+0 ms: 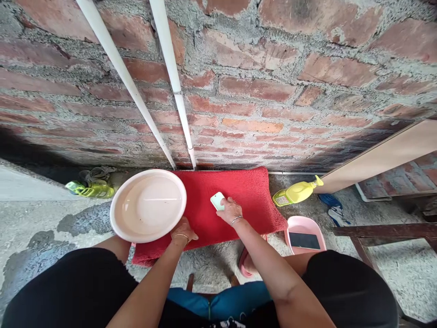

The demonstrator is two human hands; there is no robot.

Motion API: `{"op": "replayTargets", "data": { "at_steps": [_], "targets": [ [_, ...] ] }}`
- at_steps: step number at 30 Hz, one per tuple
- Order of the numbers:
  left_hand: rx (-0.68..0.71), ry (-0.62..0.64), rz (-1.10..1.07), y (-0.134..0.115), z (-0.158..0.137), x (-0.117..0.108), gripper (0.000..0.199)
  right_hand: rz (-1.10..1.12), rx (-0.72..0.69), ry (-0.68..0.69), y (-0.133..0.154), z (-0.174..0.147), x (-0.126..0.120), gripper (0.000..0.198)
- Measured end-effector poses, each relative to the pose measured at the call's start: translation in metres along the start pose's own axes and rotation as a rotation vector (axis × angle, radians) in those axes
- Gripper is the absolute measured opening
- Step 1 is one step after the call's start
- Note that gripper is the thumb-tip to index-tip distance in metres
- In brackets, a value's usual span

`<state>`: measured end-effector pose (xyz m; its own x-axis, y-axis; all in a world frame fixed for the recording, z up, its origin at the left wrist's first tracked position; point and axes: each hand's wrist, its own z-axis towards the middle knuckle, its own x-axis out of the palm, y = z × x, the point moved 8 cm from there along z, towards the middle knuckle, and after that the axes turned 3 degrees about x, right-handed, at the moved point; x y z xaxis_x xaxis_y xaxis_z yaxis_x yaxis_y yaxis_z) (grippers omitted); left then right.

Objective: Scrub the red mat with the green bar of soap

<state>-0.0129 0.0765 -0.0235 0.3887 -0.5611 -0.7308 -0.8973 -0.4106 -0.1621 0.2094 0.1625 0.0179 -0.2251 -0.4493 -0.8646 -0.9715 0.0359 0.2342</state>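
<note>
So the right hand [231, 210] is pressed down on a red mat [239, 200] spread on the concrete floor against the brick wall [273, 91], fingers curled around a small pale green bar of soap [217, 200] that's touching the fabric near the middle. The left hand [182, 233] is closed on the near rim of a pinkish basin [148, 205] with a bit of water in it, and the basin sits over the mat's left end. A yellow bottle [296, 192] lies on its side just right of the mat, and a small pink tub [304, 233] sits near the right knee
</note>
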Motion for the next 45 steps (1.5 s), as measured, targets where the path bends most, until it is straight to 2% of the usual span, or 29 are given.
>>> {"op": "replayTargets", "data": {
  "at_steps": [1,3,10,12,14,15,16,18,21,24,26,27,29,31,33,35,38,42,45],
  "targets": [
    [-0.001,-0.001,-0.007,0.001,0.001,0.001,0.073,-0.001,0.012,0.009,-0.002,0.000,0.001,0.040],
    [-0.003,0.003,-0.003,0.003,0.003,0.004,0.073,0.014,0.086,0.015,-0.026,-0.001,-0.003,0.040],
    [0.032,0.020,0.084,0.000,0.003,0.006,0.074,0.035,0.467,-0.067,-0.191,-0.024,-0.045,0.040],
    [0.033,0.026,0.093,-0.001,0.001,0.005,0.075,0.015,0.587,-0.058,-0.228,-0.036,-0.054,0.040],
    [0.034,0.015,0.101,-0.002,-0.002,0.004,0.078,-0.003,0.677,-0.047,-0.246,-0.044,-0.059,0.041],
    [0.036,0.007,0.103,-0.002,-0.003,0.003,0.080,-0.007,0.702,-0.054,-0.246,-0.045,-0.061,0.041],
    [0.041,0.001,0.105,-0.002,-0.003,0.003,0.082,-0.006,0.700,-0.069,-0.237,-0.043,-0.062,0.042],
    [0.047,-0.004,0.108,-0.002,-0.004,0.004,0.087,0.009,0.628,-0.104,-0.198,-0.032,-0.060,0.043],
    [0.050,-0.007,0.118,-0.002,-0.005,0.004,0.095,0.048,0.430,-0.116,-0.094,-0.005,-0.045,0.043],
    [0.050,0.011,0.119,-0.002,-0.007,0.003,0.098,0.103,0.219,-0.036,0.024,0.022,-0.021,0.044],
    [0.044,0.021,0.115,-0.001,-0.008,0.001,0.095,0.121,0.133,0.013,0.084,0.035,-0.005,0.042],
    [0.042,0.023,0.110,-0.001,-0.008,0.000,0.093,0.122,0.099,0.034,0.106,0.040,0.001,0.040],
    [0.041,0.021,0.095,-0.001,-0.008,-0.001,0.087,0.102,0.036,0.066,0.133,0.047,0.012,0.037],
    [0.040,0.026,0.083,-0.001,-0.007,0.000,0.083,0.067,-0.018,0.074,0.136,0.050,0.017,0.036],
    [0.028,0.033,0.082,0.000,-0.006,0.002,0.082,0.041,-0.023,0.053,0.116,0.052,0.015,0.039],
    [0.022,0.025,0.088,0.000,-0.005,0.002,0.083,0.032,0.037,0.026,0.077,0.051,0.007,0.042],
    [0.025,0.022,0.100,-0.001,-0.004,0.002,0.087,0.036,0.194,-0.006,-0.003,0.046,-0.012,0.043],
    [0.023,0.050,0.102,-0.002,-0.004,0.002,0.080,0.042,0.404,-0.052,-0.116,0.031,-0.044,0.042],
    [0.022,0.049,0.122,-0.004,-0.005,-0.001,0.084,0.031,0.556,-0.067,-0.184,0.014,-0.064,0.042]
  ]
}}
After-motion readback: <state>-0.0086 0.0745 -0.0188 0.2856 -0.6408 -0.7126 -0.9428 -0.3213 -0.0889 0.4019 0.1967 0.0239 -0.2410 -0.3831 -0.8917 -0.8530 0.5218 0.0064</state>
